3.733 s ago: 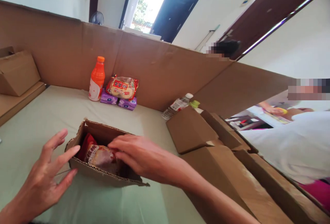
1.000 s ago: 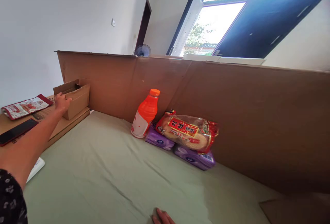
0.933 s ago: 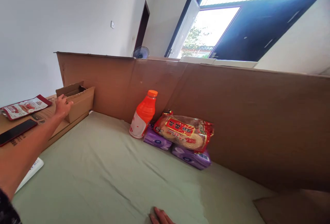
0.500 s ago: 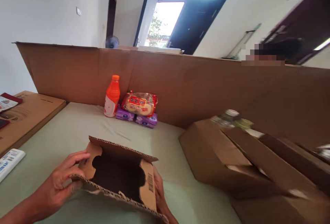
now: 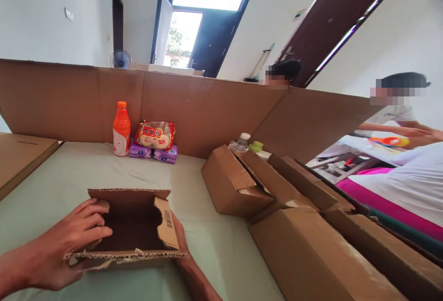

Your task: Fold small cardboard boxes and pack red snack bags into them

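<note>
An open cardboard box with rough, torn edges stands over the green cloth, its dark inside facing up toward me. My left hand grips its left side, with the fingers bent over the edge into the opening and the thumb hidden beneath. Against the right wall lies my right hand, holding the box from outside; most of its fingers are out of sight. A side flap with a barcode sticks up at the right end of the opening.
Beyond stand an orange bottle and a snack pack on two purple packets, before a cardboard partition. Several closed cartons fill the right. A flat carton lies left. Two people are past the partition.
My view has swung right, bringing a second person into sight. My left hand's fingers have moved from the left flap's edge to inside the opening, and the box has turned slightly.
</note>
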Demonstrator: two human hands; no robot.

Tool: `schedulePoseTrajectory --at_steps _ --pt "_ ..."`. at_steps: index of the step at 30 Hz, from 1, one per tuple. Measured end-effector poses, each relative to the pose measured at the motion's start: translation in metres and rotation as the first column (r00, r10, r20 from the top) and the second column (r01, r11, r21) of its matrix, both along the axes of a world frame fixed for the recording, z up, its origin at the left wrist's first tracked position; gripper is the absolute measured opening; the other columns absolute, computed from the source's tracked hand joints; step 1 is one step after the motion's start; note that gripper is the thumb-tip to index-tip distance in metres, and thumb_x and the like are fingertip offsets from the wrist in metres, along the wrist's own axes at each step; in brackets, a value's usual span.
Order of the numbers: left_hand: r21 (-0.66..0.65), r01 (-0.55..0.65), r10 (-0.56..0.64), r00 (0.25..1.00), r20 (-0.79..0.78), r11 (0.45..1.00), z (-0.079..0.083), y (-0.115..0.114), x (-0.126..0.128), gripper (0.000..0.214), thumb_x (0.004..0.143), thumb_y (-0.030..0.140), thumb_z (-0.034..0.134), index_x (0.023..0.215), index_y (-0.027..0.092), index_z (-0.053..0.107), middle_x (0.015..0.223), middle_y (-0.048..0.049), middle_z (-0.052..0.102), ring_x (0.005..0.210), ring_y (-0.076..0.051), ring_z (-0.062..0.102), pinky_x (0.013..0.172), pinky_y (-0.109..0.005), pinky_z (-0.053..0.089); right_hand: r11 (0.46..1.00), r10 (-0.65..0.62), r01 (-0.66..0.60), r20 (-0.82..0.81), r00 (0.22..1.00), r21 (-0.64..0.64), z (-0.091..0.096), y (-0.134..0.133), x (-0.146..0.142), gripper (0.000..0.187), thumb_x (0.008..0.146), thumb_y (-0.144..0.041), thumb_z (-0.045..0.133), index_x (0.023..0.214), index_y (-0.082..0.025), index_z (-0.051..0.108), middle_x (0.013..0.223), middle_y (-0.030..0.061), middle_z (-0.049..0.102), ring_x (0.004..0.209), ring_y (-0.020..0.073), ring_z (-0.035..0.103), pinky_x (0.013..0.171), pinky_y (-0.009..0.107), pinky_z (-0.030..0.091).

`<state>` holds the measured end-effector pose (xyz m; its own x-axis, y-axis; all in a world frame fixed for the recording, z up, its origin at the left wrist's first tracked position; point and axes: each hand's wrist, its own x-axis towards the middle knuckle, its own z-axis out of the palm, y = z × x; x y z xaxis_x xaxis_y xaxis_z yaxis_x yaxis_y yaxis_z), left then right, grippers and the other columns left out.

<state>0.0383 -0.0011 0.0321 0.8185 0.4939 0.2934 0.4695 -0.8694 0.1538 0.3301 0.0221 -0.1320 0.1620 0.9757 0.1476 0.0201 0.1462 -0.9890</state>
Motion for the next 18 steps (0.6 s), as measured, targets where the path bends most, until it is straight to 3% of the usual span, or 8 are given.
schedulePoseTrajectory --at_steps 4,8,12,15,17,18 --pt "0.177 -0.213 0.199 0.975 0.096 0.961 -0.022 -0.012 -0.002 0.072 0.074 0.019 0.055 0.144 0.033 0.049 0.125 -0.0048 0.069 0.134 -0.030 0.053 0.124 -0.051 0.026 0.998 0.042 -0.042 -0.001 0.999 -0.036 0.003 -0.003 0.003 0.038 0.079 -0.058 0.061 0.076 -0.020 0.066 0.063 -0.0006 0.060 0.059 0.0160 0.052 0.054 0.027 0.046" --pt "0.257 -0.417 0.401 0.909 0.114 0.872 -0.040 -0.026 -0.015 0.083 0.074 0.018 0.049 0.154 0.034 0.035 0.132 -0.0076 0.064 0.126 -0.035 0.055 0.108 -0.050 0.040 0.997 0.037 -0.034 0.045 0.998 -0.068 0.003 -0.005 0.003 0.039 0.082 -0.058 0.058 0.072 -0.021 0.065 0.061 -0.0010 0.059 0.057 0.0160 0.052 0.054 0.027 0.046" --pt "0.272 -0.571 0.552 0.820 0.149 0.774 -0.053 -0.028 -0.021 0.072 0.075 0.025 0.052 0.147 0.031 0.045 0.136 -0.0116 0.060 0.111 -0.037 0.063 0.092 -0.051 0.051 0.998 0.013 -0.005 0.129 0.992 -0.060 0.007 -0.005 0.010 0.041 0.080 -0.060 0.063 0.078 -0.020 0.069 0.065 0.0012 0.065 0.062 0.0198 0.060 0.057 0.030 0.051" --pt "0.229 -0.608 0.584 0.794 0.171 0.760 -0.061 -0.026 -0.019 0.061 0.078 0.027 0.054 0.139 0.030 0.051 0.143 -0.0119 0.055 0.109 -0.034 0.066 0.084 -0.046 0.057 0.996 -0.079 0.083 0.184 0.980 -0.014 0.030 -0.011 0.027 0.043 0.083 -0.058 0.061 0.097 -0.018 0.072 0.088 0.0071 0.074 0.078 0.0234 0.066 0.072 0.035 0.055" --pt "0.199 -0.596 0.569 0.802 0.179 0.778 -0.064 -0.025 -0.017 0.056 0.078 0.026 0.055 0.134 0.029 0.054 0.144 -0.0121 0.055 0.111 -0.032 0.067 0.081 -0.041 0.058 0.985 -0.159 0.137 0.249 0.955 0.102 0.061 -0.021 0.036 0.041 0.091 -0.052 0.057 0.112 -0.020 0.070 0.112 0.0110 0.073 0.096 0.0250 0.067 0.087 0.038 0.054" --pt "0.187 -0.580 0.552 0.814 0.181 0.793 -0.064 -0.025 -0.017 0.052 0.078 0.025 0.057 0.130 0.029 0.056 0.144 -0.0120 0.055 0.110 -0.030 0.068 0.080 -0.039 0.059 0.977 -0.155 0.100 0.306 0.939 0.188 0.080 -0.026 0.037 0.039 0.095 -0.049 0.054 0.118 -0.022 0.068 0.122 0.0114 0.071 0.106 0.0253 0.066 0.094 0.039 0.051"
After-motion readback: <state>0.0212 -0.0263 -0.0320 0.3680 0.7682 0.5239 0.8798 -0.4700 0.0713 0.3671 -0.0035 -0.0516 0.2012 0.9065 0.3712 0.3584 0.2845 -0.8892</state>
